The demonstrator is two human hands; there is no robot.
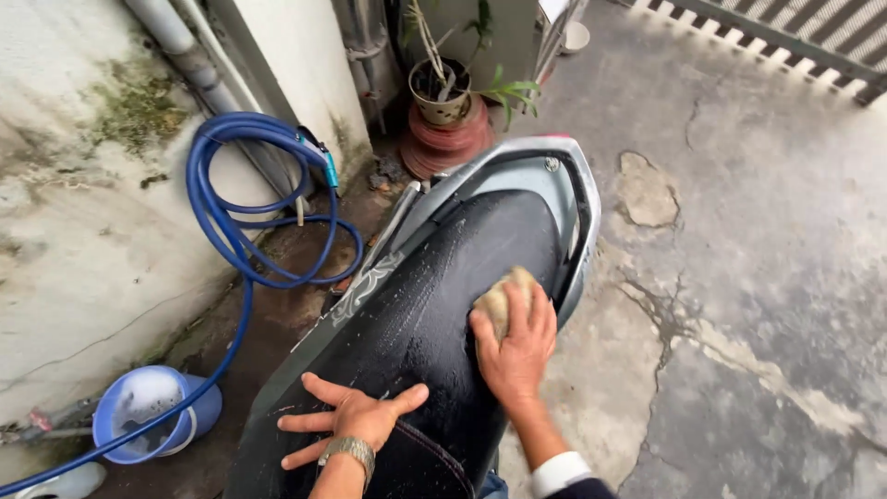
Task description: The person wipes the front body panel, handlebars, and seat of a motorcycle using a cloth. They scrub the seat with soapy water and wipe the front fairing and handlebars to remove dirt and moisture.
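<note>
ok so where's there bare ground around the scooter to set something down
The concrete right of the seat is bare up to the gate. The left strip is crowded: hose on the wall, bucket below, plant pot behind the tail.

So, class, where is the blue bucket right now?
In the head view, the blue bucket sits at lower left on the ground by the stained wall, left of the scooter seat, under the coiled blue hose.
</note>
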